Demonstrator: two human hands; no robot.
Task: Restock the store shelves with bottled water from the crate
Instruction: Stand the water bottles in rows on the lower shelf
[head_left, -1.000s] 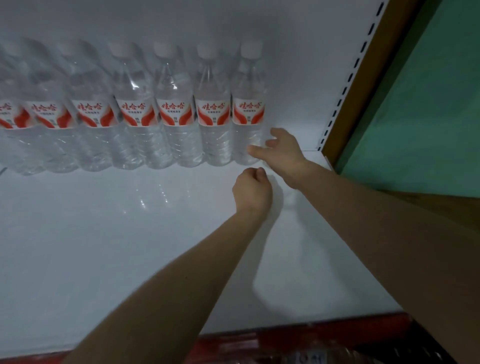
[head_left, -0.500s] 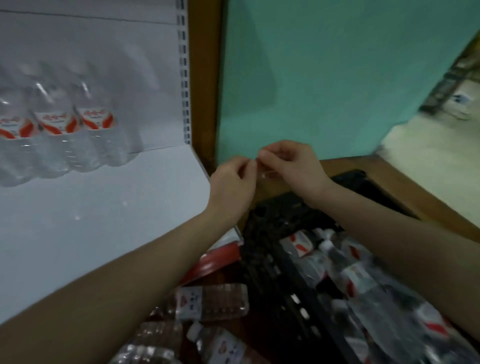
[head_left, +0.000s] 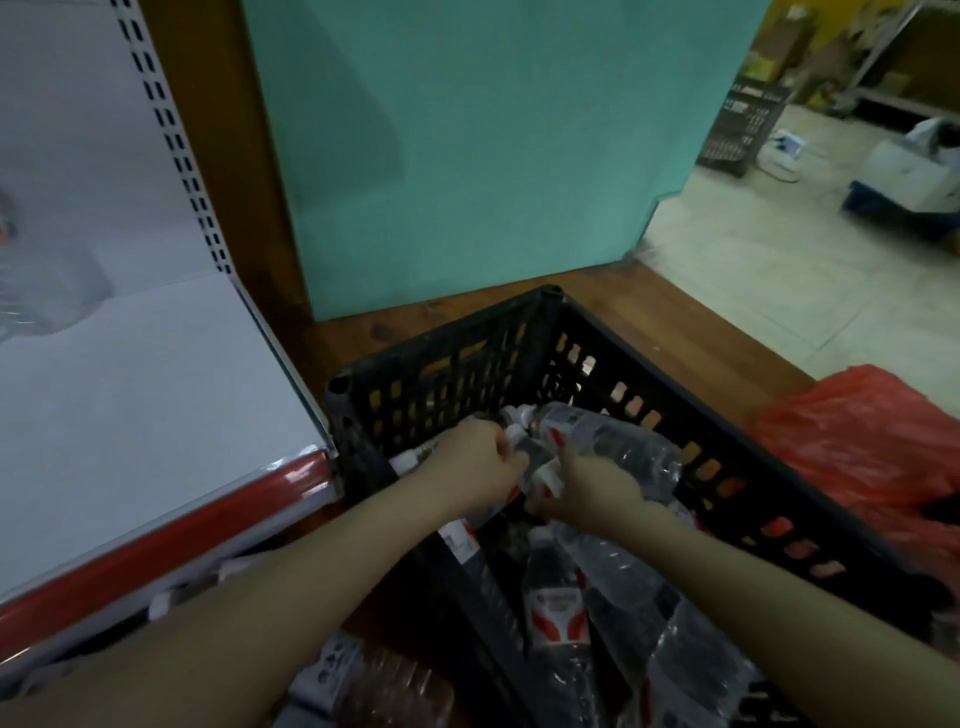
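Black lattice plastic crate (head_left: 524, 332), both hands' fingers (head_left: 506, 451) clenched on clear ribbed bottles (head_left: 613, 447)

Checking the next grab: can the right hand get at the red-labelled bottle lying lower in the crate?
Probably yes. That bottle lies uncovered just below the right hand, inside the open-topped crate; the hand is busy with another bottle.

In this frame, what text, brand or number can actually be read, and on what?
None is legible.
Bottle labels in the crate, such as the red and white label: print too blurred.
Bottles below the shelf: label blurred.
Black rack across the room: markings too small.
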